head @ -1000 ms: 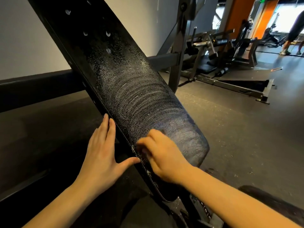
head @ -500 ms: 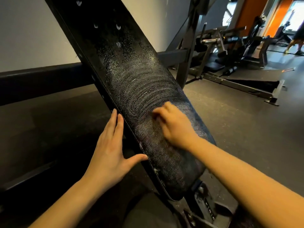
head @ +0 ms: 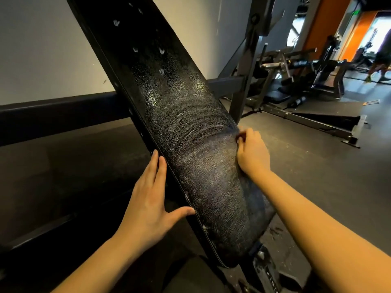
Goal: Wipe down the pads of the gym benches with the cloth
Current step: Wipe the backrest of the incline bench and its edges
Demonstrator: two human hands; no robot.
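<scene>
Right hand (head: 251, 151) sits at the right edge of the sloping bench pad (head: 190, 166), fingers curled tight and knuckles toward the camera. The cloth is presumably bunched under them, though it is hidden and I cannot confirm it. The pad's long axis runs from its rounded lower end near the person up and away to the left. Smeared arcs lie across its width, directly left of the right hand, and separate droplets (head: 161, 50) sit further up the axis, looking unwiped. The next stroke would likely go leftward across the pad or upward along it. Left hand (head: 150, 199) lies flat with straight fingers against the pad's opposite edge, thumb touching it, nearer the lower end and apparently bracing.
</scene>
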